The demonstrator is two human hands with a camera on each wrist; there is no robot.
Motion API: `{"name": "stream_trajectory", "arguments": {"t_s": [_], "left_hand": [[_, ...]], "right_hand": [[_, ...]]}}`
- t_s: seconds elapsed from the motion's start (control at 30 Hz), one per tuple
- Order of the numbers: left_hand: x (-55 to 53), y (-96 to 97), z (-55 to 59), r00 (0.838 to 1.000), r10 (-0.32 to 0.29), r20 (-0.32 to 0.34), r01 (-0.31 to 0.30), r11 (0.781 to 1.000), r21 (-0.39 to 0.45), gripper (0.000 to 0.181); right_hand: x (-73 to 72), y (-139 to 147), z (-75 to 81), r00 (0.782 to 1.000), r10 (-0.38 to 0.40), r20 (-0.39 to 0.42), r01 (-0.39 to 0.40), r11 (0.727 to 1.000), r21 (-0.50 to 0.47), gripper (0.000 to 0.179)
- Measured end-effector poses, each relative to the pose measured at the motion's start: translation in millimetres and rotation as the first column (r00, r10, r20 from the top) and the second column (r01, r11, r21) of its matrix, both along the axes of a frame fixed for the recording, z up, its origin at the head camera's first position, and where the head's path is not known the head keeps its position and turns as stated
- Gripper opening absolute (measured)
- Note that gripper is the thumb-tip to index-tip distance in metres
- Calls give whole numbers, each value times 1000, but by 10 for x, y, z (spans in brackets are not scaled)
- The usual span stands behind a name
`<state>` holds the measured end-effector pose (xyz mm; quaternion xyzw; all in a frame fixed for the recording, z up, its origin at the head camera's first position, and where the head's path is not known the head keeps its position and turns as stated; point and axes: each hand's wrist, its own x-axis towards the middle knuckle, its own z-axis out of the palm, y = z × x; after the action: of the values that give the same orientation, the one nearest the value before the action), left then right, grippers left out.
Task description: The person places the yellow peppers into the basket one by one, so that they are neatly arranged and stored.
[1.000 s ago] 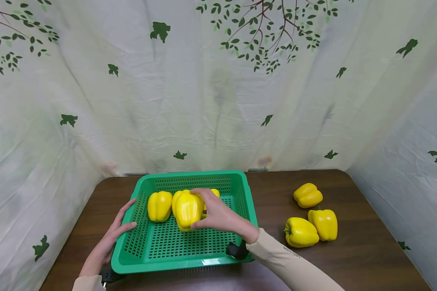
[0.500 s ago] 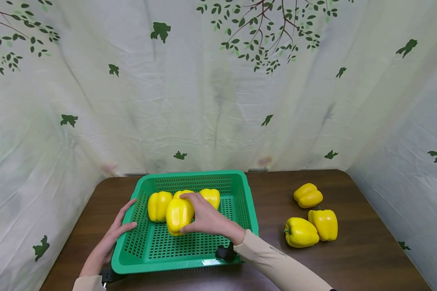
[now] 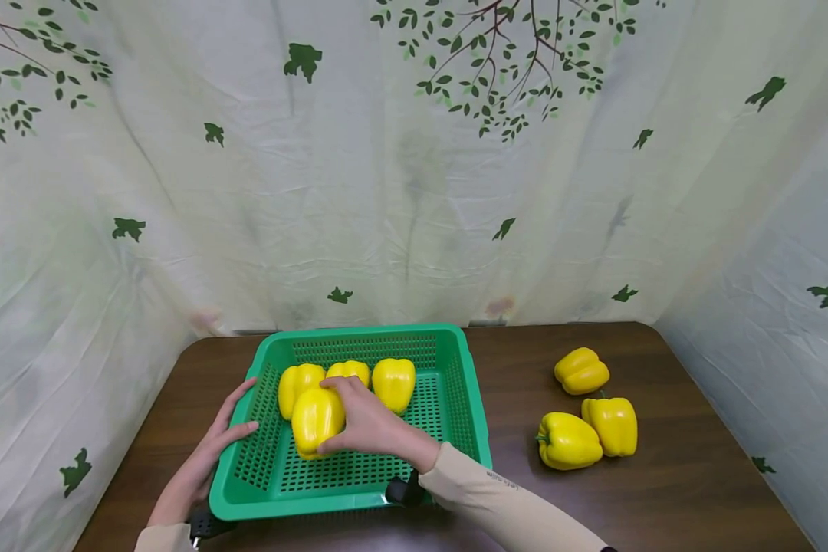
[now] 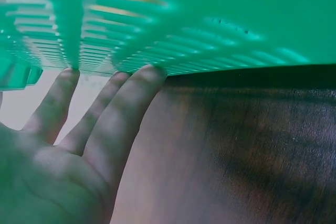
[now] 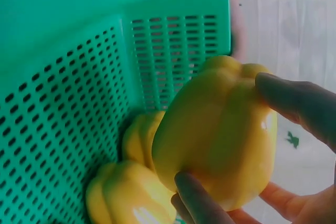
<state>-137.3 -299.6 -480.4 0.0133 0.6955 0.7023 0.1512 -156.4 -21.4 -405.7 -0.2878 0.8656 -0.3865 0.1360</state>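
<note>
- Held yellow pepper [image 3: 316, 423]: in the left half of the basket, on the near side of the peppers lying there; whether its underside touches the basket floor, I cannot tell.
- Right hand [image 3: 367, 418]: grip bent round the pepper, parted about as wide as the fruit, thumb and fingers on its sides; not let go.
- Green basket [image 3: 366, 331]: slotted walls, perforated floor, left of centre. Three more yellow peppers in its far half: left pepper [image 3: 297, 387], partly behind the held one; middle pepper [image 3: 348, 372], partly covered by the right hand; right pepper [image 3: 394, 383], in fuller view.
- Left hand [image 3: 215, 443]: at the basket's left side, fingers fairly straight and spread, grip wrapped round nothing. Left wrist view has fingertips against the slotted wall from outside.
- Brown tabletop [image 3: 669, 506]: right of the basket, well apart, a loose cluster of three yellow peppers: far pepper [image 3: 582, 371], near-left pepper [image 3: 570, 441] with stem to the left, near-right pepper [image 3: 610, 426] close beside it.
- Progress, my reading: roughly midway. Three lie inside, one is at the placing stage but unreleased, three remain outside.
- Beyond: pale leaf-printed cloth [image 3: 414, 192] behind the tabletop.
</note>
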Motion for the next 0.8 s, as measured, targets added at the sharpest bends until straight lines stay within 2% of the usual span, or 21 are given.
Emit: {"name": "stream_trajectory", "arguments": {"t_s": [0.43,0.8], "left_hand": [[-18,9,24,1000,9,20,-8,1000,-29,61],[-3,39,37,1000,29,7,-29,998,-54,59]], "right_hand": [[152,-197,-35,1000,-6,15,5,1000,14,79],[257,-294,-172,1000,-4,-15,5,998,60,78]]}}
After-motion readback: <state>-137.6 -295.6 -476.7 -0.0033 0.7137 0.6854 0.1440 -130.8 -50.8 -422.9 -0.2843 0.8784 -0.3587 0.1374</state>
